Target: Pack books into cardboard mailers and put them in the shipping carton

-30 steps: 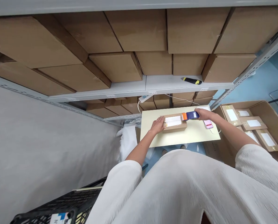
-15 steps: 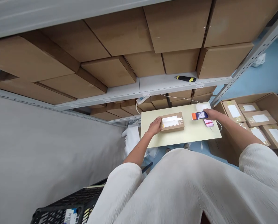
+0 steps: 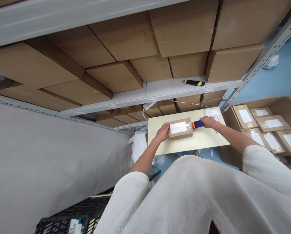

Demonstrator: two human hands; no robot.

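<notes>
A small cardboard box [image 3: 180, 133] lies on the pale yellow tabletop, with a white label and shiny clear tape on its upper face. My left hand [image 3: 163, 132] holds the box at its left end, fingers over the top edge. In my right hand [image 3: 208, 122] is a blue tape dispenser [image 3: 198, 124] with an orange front. That orange end meets the box's right end; whether tape is stuck there is too small to tell. A phone with a pink screen [image 3: 216, 120] lies on the tabletop, partly hidden behind my right hand.
The pale yellow tabletop [image 3: 167, 148] stands before a grey metal shelf [image 3: 160, 87] stacked with cardboard boxes. A black-and-yellow utility knife [image 3: 194, 83] rests on that shelf. At right, a large open carton [image 3: 279, 101] holds several labelled boxes. A black crate [image 3: 60, 224] sits at lower left.
My right hand has moved left with the tape dispenser, from above the phone to the box's right end. My left hand and the box have stayed in place.
</notes>
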